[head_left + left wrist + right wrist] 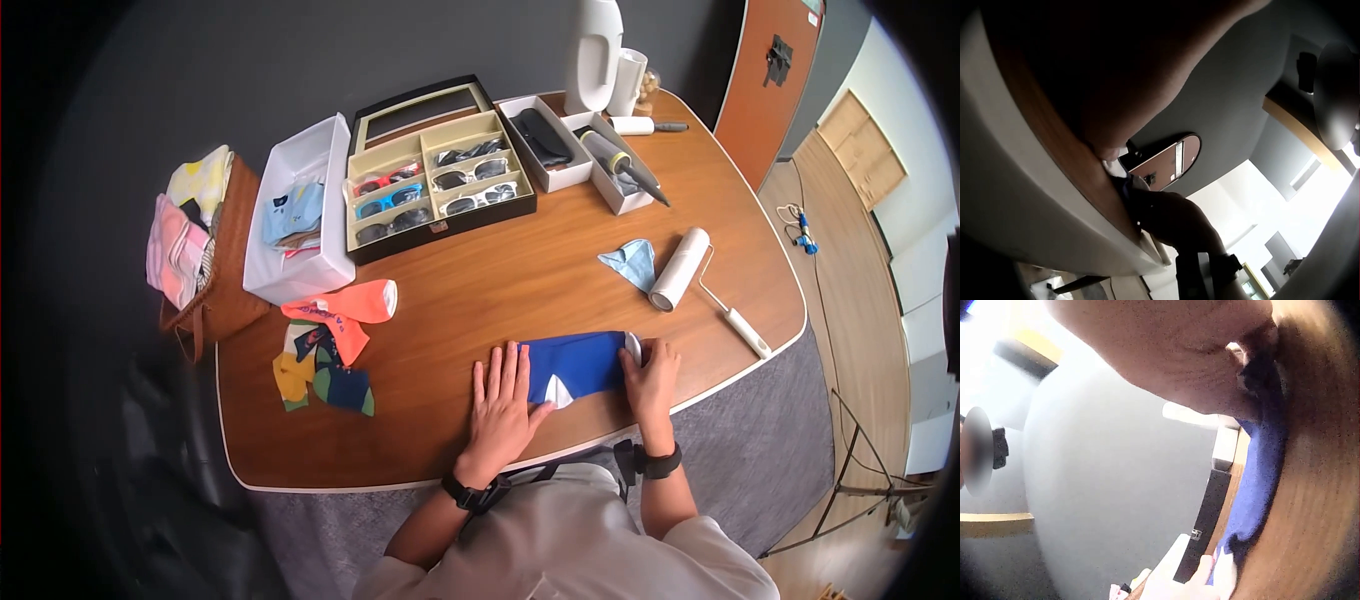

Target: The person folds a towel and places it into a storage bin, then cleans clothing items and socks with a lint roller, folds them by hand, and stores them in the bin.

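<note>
A blue sock [580, 362] with a white heel patch and an orange toe lies flat near the front edge of the table. My left hand [500, 410] rests on its toe end, fingers straight and thumb beside the heel patch. At the opposite end, my right hand [652, 378] pinches the sock by its white cuff. In the right wrist view the blue fabric [1259, 481] stretches along the wood from under the right hand [1179, 356] toward the left. The left wrist view is dark, with the right hand [1169, 215] seen at the cuff.
Orange, yellow and green socks [345, 390] lie left, near a white bin [300, 270] and a brown basket [225, 250]. A sunglasses case [440, 228] and white boxes [550, 180] stand behind. A light-blue cloth [632, 263] and lint roller [682, 268] lie right.
</note>
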`<action>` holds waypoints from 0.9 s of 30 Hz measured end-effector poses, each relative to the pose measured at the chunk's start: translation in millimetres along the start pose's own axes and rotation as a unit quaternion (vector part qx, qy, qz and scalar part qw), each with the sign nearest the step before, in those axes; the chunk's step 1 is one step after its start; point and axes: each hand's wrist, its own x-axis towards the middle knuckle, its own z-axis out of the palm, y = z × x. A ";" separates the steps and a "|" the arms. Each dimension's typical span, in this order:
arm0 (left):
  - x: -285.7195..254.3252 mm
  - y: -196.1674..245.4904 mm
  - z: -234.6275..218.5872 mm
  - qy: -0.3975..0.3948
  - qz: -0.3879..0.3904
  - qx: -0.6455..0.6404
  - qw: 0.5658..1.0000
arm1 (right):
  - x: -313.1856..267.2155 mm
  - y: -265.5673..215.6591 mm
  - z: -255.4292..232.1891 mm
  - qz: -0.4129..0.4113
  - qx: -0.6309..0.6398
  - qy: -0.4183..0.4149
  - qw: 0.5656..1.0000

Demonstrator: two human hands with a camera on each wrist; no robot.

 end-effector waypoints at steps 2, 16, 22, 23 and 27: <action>-4.1 2.6 -1.1 0.007 0.003 -0.028 1.000 | 5.6 -6.4 -5.3 0.030 0.062 0.008 0.998; -29.0 5.1 -4.5 0.060 0.002 -0.147 0.987 | -37.0 -102.8 -23.3 -0.166 0.230 -0.166 0.944; -40.2 -16.9 -22.5 0.189 -0.120 -0.417 0.881 | -37.2 -90.3 -21.3 -0.216 0.136 -0.154 0.955; -38.6 -19.9 -18.5 0.135 -0.061 -0.302 0.942 | -33.1 -86.7 -21.5 -0.232 0.104 -0.143 0.956; -31.8 -12.6 -14.6 0.029 0.086 -0.118 0.989 | -31.5 -70.7 -6.7 -0.157 0.087 -0.121 0.976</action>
